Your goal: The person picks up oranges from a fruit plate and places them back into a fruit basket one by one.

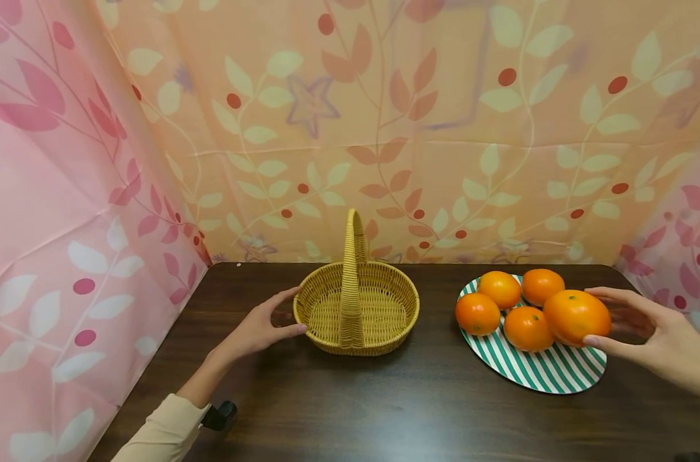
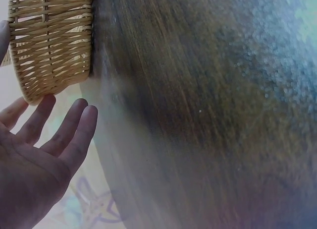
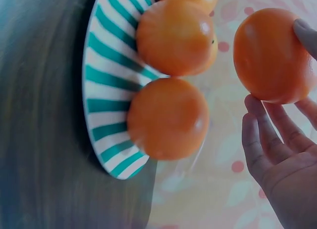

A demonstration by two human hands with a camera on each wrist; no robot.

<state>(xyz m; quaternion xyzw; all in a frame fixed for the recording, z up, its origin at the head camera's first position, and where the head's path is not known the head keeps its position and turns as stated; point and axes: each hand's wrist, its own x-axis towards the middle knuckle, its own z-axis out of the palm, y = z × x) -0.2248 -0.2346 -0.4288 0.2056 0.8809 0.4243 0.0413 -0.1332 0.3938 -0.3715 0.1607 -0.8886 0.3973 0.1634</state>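
My right hand [image 1: 652,324] holds an orange [image 1: 577,317] between thumb and fingers, above the right part of a plate [image 1: 563,378] with green and white stripes. In the right wrist view this orange [image 3: 272,55] is up off the plate, with the thumb on one side and fingertips under the other. Several more oranges [image 1: 478,314] lie on the plate. At the left end of a yellow woven basket [image 1: 384,346], my left hand [image 1: 263,327] has its fingertips and thumb at the rim. The left wrist view shows those fingers spread and fairly straight beside the basket wall [image 2: 52,45].
The basket's tall arched handle [image 1: 351,282] stands upright across its middle. Everything sits on a dark wooden table [image 1: 350,410]. Patterned curtains [image 1: 384,128] hang behind the table and along both sides.
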